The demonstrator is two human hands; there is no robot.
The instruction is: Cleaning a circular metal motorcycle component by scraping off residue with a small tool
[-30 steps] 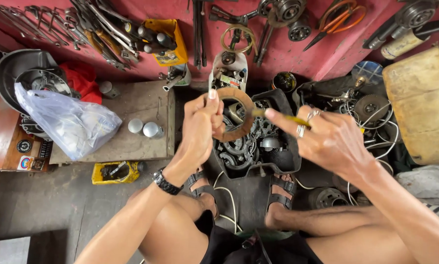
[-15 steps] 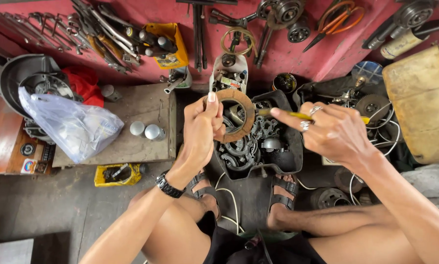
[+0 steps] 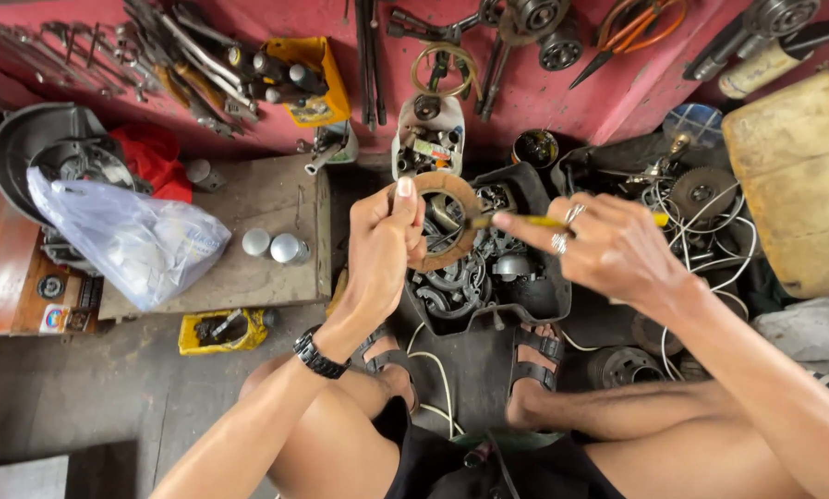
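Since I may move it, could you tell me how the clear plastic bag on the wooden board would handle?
The bag looks thin and crumpled, so probably floppy. It bulges with pale contents, likely sagging when lifted. It overhangs the board, so a push might slide it off.

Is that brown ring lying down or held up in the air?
Held up: the left hand grips the brown ring above the parts tray.

The left hand (image 3: 382, 249) covered the near edge of the brown ring (image 3: 447, 222). The right hand (image 3: 617, 245) hid most of the yellow tool (image 3: 525, 222); its tip was too small to identify. The clear bag's (image 3: 128, 240) contents were indistinct.
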